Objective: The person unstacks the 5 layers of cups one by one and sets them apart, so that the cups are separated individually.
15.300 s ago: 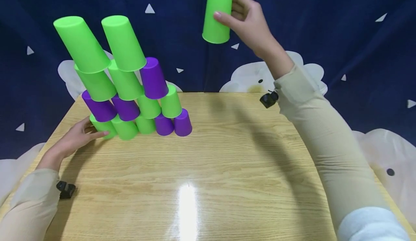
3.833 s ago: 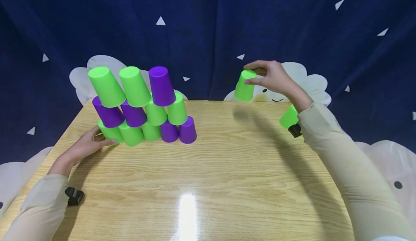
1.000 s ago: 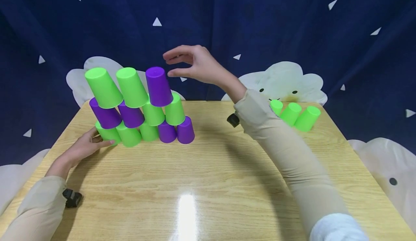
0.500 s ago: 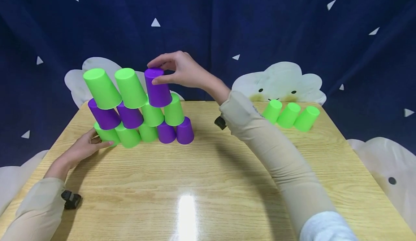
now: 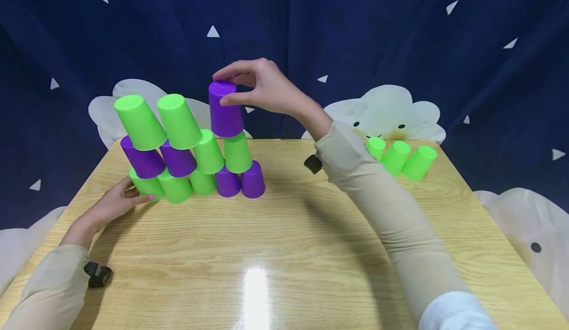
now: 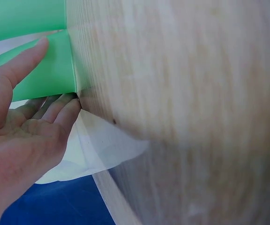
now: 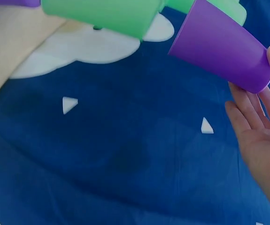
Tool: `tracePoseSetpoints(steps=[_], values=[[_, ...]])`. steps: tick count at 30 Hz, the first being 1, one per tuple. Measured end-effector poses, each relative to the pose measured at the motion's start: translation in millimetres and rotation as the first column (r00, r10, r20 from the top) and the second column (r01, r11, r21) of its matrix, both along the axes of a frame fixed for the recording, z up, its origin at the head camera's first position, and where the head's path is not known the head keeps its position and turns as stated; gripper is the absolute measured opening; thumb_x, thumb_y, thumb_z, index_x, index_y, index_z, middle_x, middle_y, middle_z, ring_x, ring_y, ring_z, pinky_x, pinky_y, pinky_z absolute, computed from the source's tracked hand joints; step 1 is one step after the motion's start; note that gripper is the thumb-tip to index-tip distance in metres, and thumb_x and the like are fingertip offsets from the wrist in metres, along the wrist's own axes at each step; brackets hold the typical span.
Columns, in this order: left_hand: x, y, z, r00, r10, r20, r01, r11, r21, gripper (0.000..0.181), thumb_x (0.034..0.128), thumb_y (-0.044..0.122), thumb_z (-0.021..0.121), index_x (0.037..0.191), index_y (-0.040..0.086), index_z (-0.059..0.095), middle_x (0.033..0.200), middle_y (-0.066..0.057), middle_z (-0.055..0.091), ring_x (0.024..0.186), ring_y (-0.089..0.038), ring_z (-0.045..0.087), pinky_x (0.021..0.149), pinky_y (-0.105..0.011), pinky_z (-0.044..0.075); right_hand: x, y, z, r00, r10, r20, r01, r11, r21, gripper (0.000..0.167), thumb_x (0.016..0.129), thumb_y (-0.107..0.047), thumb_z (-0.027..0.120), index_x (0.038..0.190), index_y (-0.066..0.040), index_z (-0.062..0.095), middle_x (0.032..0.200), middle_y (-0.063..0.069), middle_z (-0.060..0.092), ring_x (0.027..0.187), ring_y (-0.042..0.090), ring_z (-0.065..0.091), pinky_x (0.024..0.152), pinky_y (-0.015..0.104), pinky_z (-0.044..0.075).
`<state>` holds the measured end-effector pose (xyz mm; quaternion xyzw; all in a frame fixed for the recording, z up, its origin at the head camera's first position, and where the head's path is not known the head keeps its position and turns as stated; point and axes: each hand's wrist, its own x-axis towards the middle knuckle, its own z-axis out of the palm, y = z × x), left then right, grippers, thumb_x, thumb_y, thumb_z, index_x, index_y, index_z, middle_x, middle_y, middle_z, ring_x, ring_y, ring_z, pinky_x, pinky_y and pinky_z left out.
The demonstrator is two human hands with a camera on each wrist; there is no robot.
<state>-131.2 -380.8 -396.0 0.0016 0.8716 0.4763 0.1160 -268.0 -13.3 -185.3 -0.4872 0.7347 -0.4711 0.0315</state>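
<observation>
Upside-down green and purple cups form a tiered wall at the table's left. My right hand (image 5: 268,88) pinches a purple cup (image 5: 226,116) near its top end, thumb in front and fingers behind; the cup hangs just above the second tier's right end. The right wrist view shows that purple cup (image 7: 224,49) tilted across the frame. At the bottom left, my left hand (image 5: 108,205) holds the end green cup (image 5: 144,184). In the left wrist view the thumb lies along this green cup (image 6: 50,70), with the fingers at its far side, partly hidden. Two green cups (image 5: 179,122) sit on the third tier.
Three green cups (image 5: 395,158) stand upside down at the back right of the wooden table (image 5: 284,231), one partly behind the right sleeve (image 5: 378,201). A dark blue curtain (image 5: 378,28) with white shapes hangs behind the table's back edge.
Several cups came off the top tier; three green ones now stand at the right. Within the last second, my right hand grasped the third-tier purple cup and moved it up and right. The left hand stays put.
</observation>
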Motion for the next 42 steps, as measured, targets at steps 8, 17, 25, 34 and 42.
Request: tracePoseSetpoints(steps=[8,17,25,34,42], values=[[1.5,-0.2,1.2,1.0,0.002,-0.008,-0.002,1.0,-0.007,0.085,0.0982,0.027,0.063,0.154,-0.004,0.006,0.153,-0.036,0.018,0.135,-0.059,0.023,0.105,-0.069,0.026,-12.7,54,0.1,0.991,-0.134,0.013,0.134,0.991,-0.011,0.043,0.084,-0.006,0.078,0.124,0.003,0.064,0.12,0.012,0.066,0.107,0.017,0.066,0.097,0.028,0.049],[-1.1,0.8,2.3,1.0,0.0,-0.01,0.0,1.0,-0.006,0.084,0.0984,0.023,0.062,0.155,-0.003,0.005,0.152,-0.036,0.019,0.135,-0.059,0.024,0.105,-0.069,0.026,-30.5,122,-28.7,0.933,-0.359,0.005,0.357,0.928,0.107,0.044,0.083,-0.009,0.08,0.125,-0.002,0.066,0.12,0.012,0.067,0.109,0.02,0.065,0.09,0.026,0.053],[1.5,0.5,2.4,1.0,0.0,-0.004,0.0,1.0,-0.002,0.085,0.0981,0.024,0.063,0.155,-0.003,0.005,0.153,-0.035,0.019,0.136,-0.058,0.024,0.106,-0.068,0.026,-40.6,163,-70.5,0.883,-0.452,-0.127,0.469,0.858,0.211,0.045,0.08,-0.008,0.082,0.121,0.003,0.067,0.115,0.018,0.068,0.106,0.028,0.066,0.096,0.033,0.05],[2.0,0.1,2.2,1.0,0.003,0.0,-0.003,1.0,0.01,0.084,0.0985,0.02,0.062,0.155,-0.002,0.004,0.153,-0.036,0.018,0.136,-0.058,0.023,0.105,-0.069,0.025,-48.0,203,-105.2,0.868,-0.464,-0.18,0.497,0.801,0.334,0.045,0.08,-0.007,0.082,0.12,0.005,0.065,0.118,0.021,0.065,0.108,0.036,0.064,0.098,0.046,0.048],[3.7,1.0,2.6,1.0,0.005,0.005,-0.005,1.0,0.016,0.086,0.0983,0.022,0.063,0.155,-0.002,0.003,0.153,-0.035,0.018,0.136,-0.058,0.022,0.106,-0.069,0.024,-51.6,221,-126.3,0.867,-0.466,-0.175,0.496,0.776,0.39,0.046,0.081,-0.01,0.082,0.119,0.009,0.063,0.117,0.026,0.064,0.107,0.041,0.064,0.096,0.052,0.048]])
